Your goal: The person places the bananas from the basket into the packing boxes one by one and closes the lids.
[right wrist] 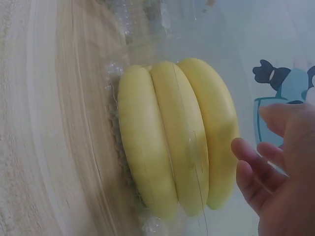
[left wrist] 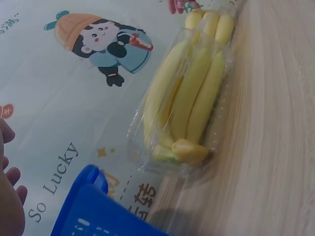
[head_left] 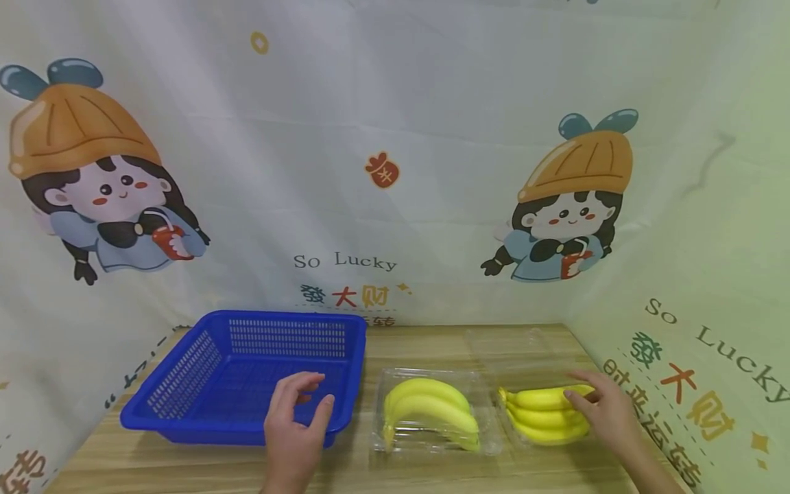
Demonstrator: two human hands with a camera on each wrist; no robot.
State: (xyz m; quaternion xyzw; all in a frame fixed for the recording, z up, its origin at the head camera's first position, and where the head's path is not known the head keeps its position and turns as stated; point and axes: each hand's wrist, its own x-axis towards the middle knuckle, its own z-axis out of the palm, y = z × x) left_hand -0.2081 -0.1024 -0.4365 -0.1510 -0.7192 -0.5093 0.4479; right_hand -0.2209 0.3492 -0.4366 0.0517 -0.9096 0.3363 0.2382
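Faces a wooden table (head_left: 358, 473) with a blue basket (head_left: 210, 436) at left, a clear box (head_left: 490, 446) of bananas (head_left: 426, 394) mid-table and a banana bunch (head_left: 543, 416) at right, with left hand (head_left: 296, 418) beside the basket and right hand (head_left: 605, 408) near that bunch, fingers loosely curved, gripping nothing.

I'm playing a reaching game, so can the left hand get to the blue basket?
Probably yes: the left hand looks close to the blue basket, holds nothing, and nothing visible blocks it.
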